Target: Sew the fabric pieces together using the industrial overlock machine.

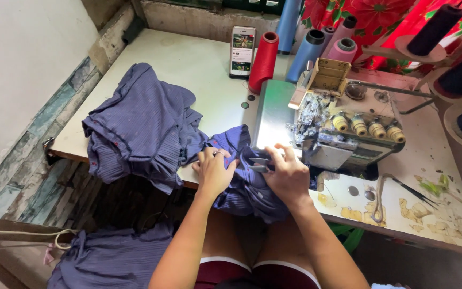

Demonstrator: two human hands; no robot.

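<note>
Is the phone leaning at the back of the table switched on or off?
On. The phone has a lit screen showing a colourful picture, beside the red thread cone.

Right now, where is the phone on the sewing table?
In the head view the phone stands at the far edge of the table, just left of the red thread cone, leaning toward the wall behind it.

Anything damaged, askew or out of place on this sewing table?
Yes: the table top is chipped and peeling at its front right, near the tweezers. Green scraps litter that corner. A phone leans among thread cones.
</note>
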